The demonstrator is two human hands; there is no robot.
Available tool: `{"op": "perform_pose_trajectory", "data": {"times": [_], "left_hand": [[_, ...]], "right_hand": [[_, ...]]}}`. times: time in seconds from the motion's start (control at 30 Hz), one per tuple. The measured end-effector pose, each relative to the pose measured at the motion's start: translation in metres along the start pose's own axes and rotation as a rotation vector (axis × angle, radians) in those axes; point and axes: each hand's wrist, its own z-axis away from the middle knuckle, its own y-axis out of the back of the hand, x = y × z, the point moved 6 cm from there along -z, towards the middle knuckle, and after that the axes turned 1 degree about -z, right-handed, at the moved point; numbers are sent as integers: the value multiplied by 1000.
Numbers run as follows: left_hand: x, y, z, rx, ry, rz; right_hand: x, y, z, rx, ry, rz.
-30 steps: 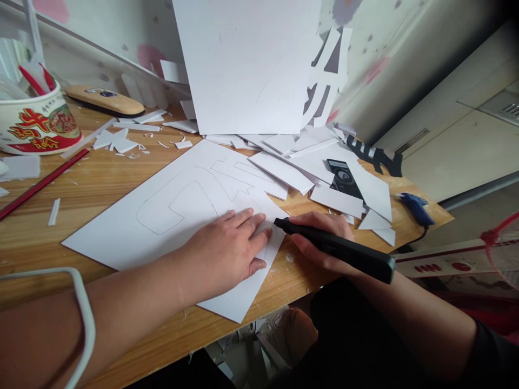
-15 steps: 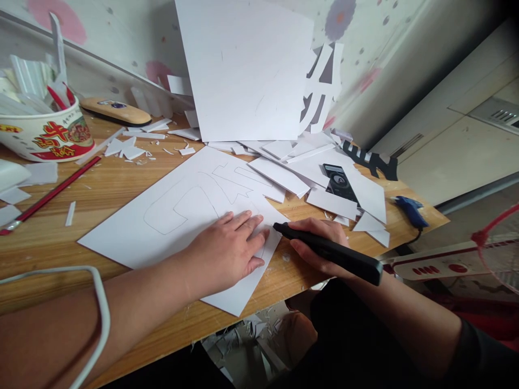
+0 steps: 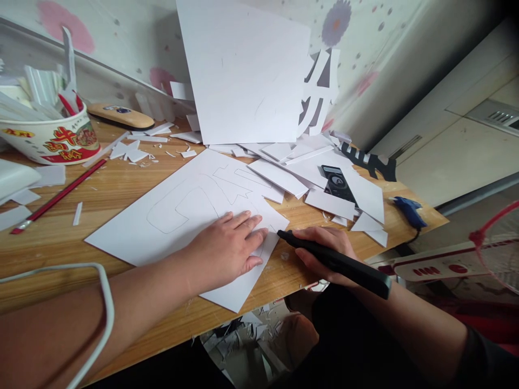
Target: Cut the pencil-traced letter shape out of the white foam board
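Note:
My left hand (image 3: 235, 243) lies flat, fingers stretched, on a white foam board sheet (image 3: 130, 232) with thin pencil outlines of shapes. My right hand (image 3: 328, 248) wraps round a black utility knife (image 3: 344, 265), its narrow tip at the right edge of the sheet. A short thin line runs on the board just beyond that tip; whether the blade touches the board I cannot tell. Part of the drawing is hidden under my left hand.
White offcuts (image 3: 330, 202) and a phone (image 3: 337, 181) lie at the right, near a blue glue gun (image 3: 410, 212). A big white board (image 3: 247, 75) stands behind. At left are a paper tub (image 3: 52, 140), a red pencil (image 3: 65, 194) and a white cable (image 3: 108, 302) crossing my forearm.
The knife tip has moved slightly right and toward me, down to the sheet's edge, with my right hand. My left hand stays pressed in place. The view has shifted a little.

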Motion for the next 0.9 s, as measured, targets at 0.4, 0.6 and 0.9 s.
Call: {"op": "perform_pose_trajectory", "data": {"times": [0.4,0.6,0.9], "left_hand": [[-4,2,3,81,-5,69],[-43,3,11,99,105,142],[-191,-11,74,121,684,-76]], "right_hand": [[-3,7,18,57,64,-59],[21,4,24,149,-482,-521],[27,-26,-11,385,-643,-1142]]}}
